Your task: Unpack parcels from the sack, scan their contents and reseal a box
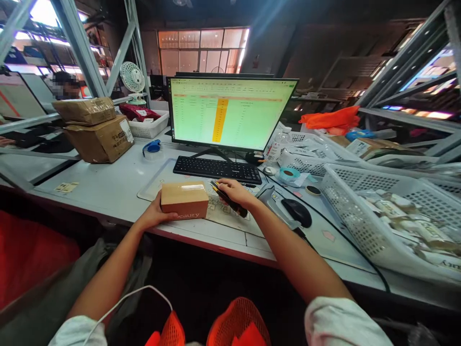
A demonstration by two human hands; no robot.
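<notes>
My left hand (157,213) is closed on the left end of a small brown cardboard box (187,201), its thumb along the front near printed lettering. Clear tape shines across the box top. In my right hand (234,191) is a black and yellow box cutter (230,199), gripped just right of the box, its yellow end towards the box; I cannot tell whether a blade is out. Beneath them lies a patterned desk mat (151,188). Behind the box stands a black keyboard (216,169). Right of my right hand are a grey handheld device (275,206) and a black mouse (296,212).
A monitor (232,113) shows a spreadsheet. Taped cartons (103,139) and a blue tape dispenser (151,148) are on the left. At right stand a white basket (355,211) of small packages and a teal roll (289,174). A black cable (345,230) crosses the desk.
</notes>
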